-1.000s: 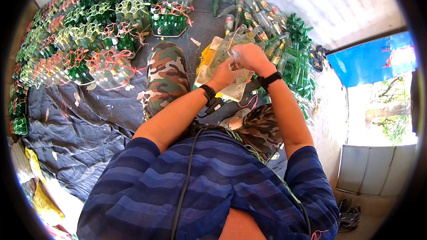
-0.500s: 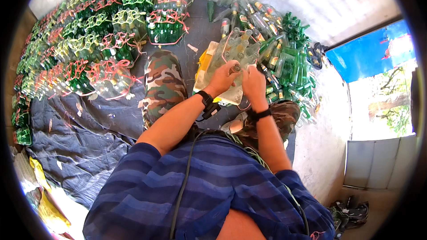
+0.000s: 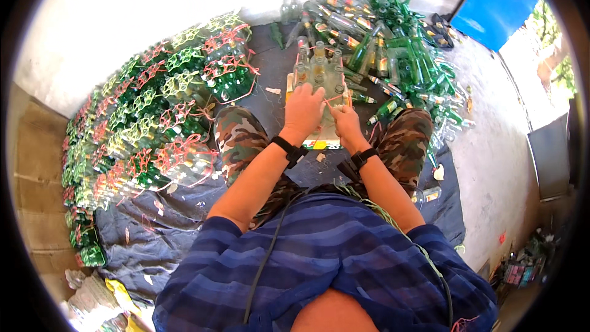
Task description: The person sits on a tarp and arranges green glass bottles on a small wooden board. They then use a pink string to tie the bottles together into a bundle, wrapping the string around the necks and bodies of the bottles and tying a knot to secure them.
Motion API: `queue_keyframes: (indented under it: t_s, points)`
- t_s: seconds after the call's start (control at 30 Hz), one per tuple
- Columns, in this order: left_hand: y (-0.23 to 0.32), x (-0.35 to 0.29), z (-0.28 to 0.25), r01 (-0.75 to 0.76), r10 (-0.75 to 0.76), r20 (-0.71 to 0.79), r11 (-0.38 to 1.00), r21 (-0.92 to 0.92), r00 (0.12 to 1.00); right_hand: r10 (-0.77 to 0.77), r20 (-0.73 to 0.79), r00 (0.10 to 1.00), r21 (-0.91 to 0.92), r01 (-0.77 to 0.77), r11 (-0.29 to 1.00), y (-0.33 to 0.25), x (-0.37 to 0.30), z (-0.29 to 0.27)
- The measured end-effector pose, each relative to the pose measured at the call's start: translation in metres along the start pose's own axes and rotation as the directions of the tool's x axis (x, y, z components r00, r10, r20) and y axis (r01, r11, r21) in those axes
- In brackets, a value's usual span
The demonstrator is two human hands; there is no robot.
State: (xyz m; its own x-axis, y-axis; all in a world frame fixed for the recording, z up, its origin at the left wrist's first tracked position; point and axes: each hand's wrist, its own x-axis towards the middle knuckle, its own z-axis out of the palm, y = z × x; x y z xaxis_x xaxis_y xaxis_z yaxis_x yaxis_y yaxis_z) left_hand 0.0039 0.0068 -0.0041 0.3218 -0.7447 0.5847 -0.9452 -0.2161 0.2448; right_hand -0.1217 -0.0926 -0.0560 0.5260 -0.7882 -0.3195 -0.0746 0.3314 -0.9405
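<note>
Several clear glass bottles [image 3: 319, 65] stand close together in front of me on a low white block or box [image 3: 289, 93] with a yellow and red front edge. My left hand [image 3: 304, 112] is at the near bottles, its fingers curled over their tops; what they grip is hidden. Just to its right, my right hand [image 3: 347, 125] is closed in a pinch on a thin red string [image 3: 334, 99]. That string runs along the near bottles between my two hands.
Rows of bottles bundled with red and yellow-green string [image 3: 144, 123] fill the left. A heap of loose green and clear bottles [image 3: 409, 61] lies at the right. Dark sheeting [image 3: 138, 233] covers the floor, and a white wall [image 3: 153, 12] rises behind.
My view has shifted, and the bottle group now appears straighter in front of me. My left hand has turned from a bottle neck to lie over the near bottles; my right hand has lowered.
</note>
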Motion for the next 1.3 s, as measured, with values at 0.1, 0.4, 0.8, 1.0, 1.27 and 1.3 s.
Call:
queue_keyframes:
  t_s: [0.1, 0.4, 0.8, 1.0, 1.27, 1.3]
  points:
    - [-0.01, 0.018, 0.009, -0.27, 0.27, -0.005, 0.963, 0.019, 0.963, -0.013, 0.031, 0.999, 0.021, 0.013, 1.0, 0.004, 0.007, -0.004]
    - [-0.037, 0.08, 0.036, -0.137, 0.292, 0.744, 0.955, -0.264, 0.601, -0.013, 0.046, 0.999, -0.007, 0.014, 1.0, 0.016, 0.018, -0.006]
    - [-0.027, 0.078, 0.034, -0.039, 0.263, 0.749, 0.952, -0.303, 0.608, 0.176, 0.049, 0.983, 0.026, -0.178, 0.984, -0.002, 0.021, 0.016]
    - [-0.032, 0.071, 0.037, 0.011, 0.252, 0.705, 0.938, -0.346, 0.662, 0.083, 0.037, 0.996, -0.039, -0.081, 0.996, 0.007, 0.026, 0.016]
    - [-0.029, 0.071, 0.034, 0.074, 0.194, 0.682, 0.937, -0.343, 0.705, -0.11, -0.077, 0.991, -0.28, 0.084, 0.956, 0.034, 0.037, 0.008]
    - [-0.029, 0.07, 0.036, 0.073, 0.19, 0.69, 0.94, -0.333, 0.698, -0.105, -0.07, 0.992, -0.326, 0.077, 0.942, 0.033, 0.037, 0.006]
